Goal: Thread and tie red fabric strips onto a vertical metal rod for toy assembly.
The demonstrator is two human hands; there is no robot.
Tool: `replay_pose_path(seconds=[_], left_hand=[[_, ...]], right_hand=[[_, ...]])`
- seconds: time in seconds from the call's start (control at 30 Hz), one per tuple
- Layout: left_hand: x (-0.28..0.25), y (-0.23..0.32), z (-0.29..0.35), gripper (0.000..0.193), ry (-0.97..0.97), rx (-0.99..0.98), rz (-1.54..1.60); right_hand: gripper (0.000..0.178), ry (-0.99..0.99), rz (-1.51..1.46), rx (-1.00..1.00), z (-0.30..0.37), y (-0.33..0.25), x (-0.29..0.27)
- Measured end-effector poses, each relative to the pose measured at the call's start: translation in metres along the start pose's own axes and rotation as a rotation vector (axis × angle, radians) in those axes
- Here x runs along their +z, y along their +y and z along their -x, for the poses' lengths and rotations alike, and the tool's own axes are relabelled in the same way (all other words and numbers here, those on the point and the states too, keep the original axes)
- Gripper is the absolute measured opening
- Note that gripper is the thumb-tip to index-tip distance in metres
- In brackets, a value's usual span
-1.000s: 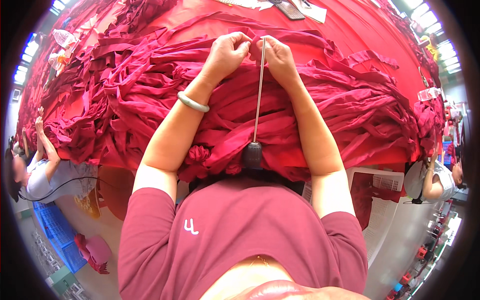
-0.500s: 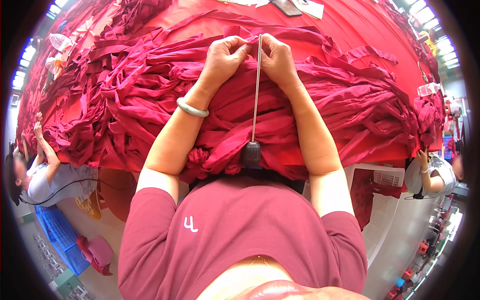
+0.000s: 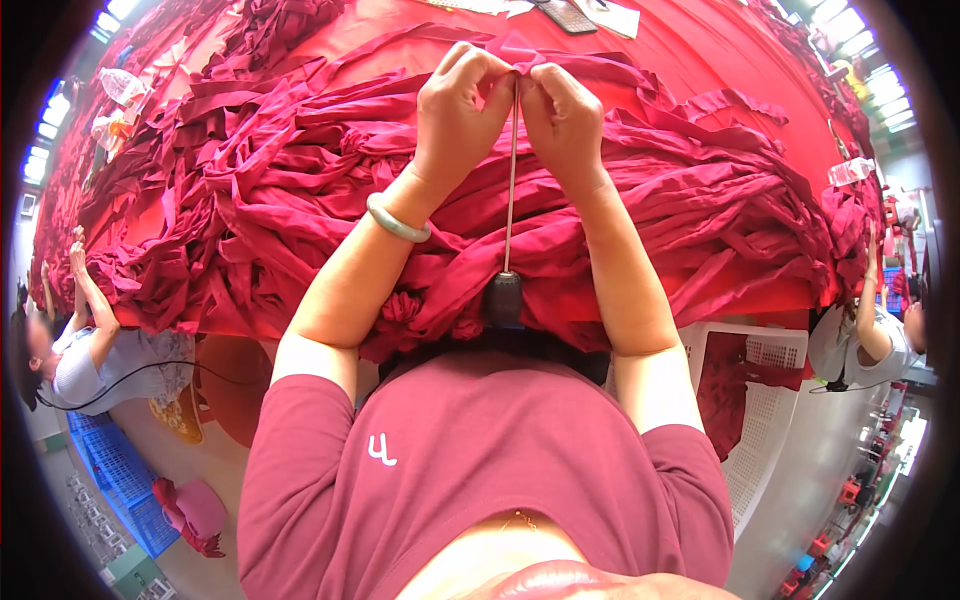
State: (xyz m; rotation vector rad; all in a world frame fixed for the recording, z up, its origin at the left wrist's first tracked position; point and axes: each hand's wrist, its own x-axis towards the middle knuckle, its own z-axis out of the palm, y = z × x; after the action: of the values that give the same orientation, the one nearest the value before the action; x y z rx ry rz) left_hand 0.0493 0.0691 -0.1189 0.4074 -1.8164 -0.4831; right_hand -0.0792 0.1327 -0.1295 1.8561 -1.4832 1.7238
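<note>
A small piece of dark pink fabric [image 3: 517,48] is pinched between my two hands at the top of a thin metal rod [image 3: 512,190]. My left hand [image 3: 458,118], with a pale bangle on its wrist, grips the fabric just left of the rod's tip. Close on the right side, my right hand [image 3: 567,125] pinches the same piece with bent fingers. The rod rises from a dark ribbed handle or base [image 3: 503,298] near the table's front edge. How the fabric sits on the tip is partly hidden by my fingers.
Long crimson fabric strips [image 3: 290,180] lie heaped across the red-covered table [image 3: 690,60]. A dark phone or calculator [image 3: 567,15] lies at the back. Co-workers sit left [image 3: 90,350] and right [image 3: 880,335]. A white plastic basket [image 3: 765,420] stands below on the right, blue crates [image 3: 120,480] on the left.
Both hands have tilted and drawn together over the rod's tip, where the fabric now covers it. The right co-worker's arm has reached farther forward.
</note>
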Motion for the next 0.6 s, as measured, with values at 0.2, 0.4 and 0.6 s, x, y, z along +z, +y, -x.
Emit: replay_pose_path(seconds=[0.2,0.4,0.6], left_hand=[[-0.01,0.011,0.026,0.008,-0.146,-0.092,0.021],[-0.023,0.003,-0.002,0.022,-0.203,-1.142,0.973],[0.0,-0.006,0.001,0.024,-0.256,-0.911,0.969]], right_hand=[[0.007,-0.059,-0.077,0.26,0.026,-0.019,-0.008],[0.012,-0.245,-0.388,0.425,0.018,-0.004,-0.017],[0.055,-0.323,-0.352,0.733,-0.015,0.021,-0.012]])
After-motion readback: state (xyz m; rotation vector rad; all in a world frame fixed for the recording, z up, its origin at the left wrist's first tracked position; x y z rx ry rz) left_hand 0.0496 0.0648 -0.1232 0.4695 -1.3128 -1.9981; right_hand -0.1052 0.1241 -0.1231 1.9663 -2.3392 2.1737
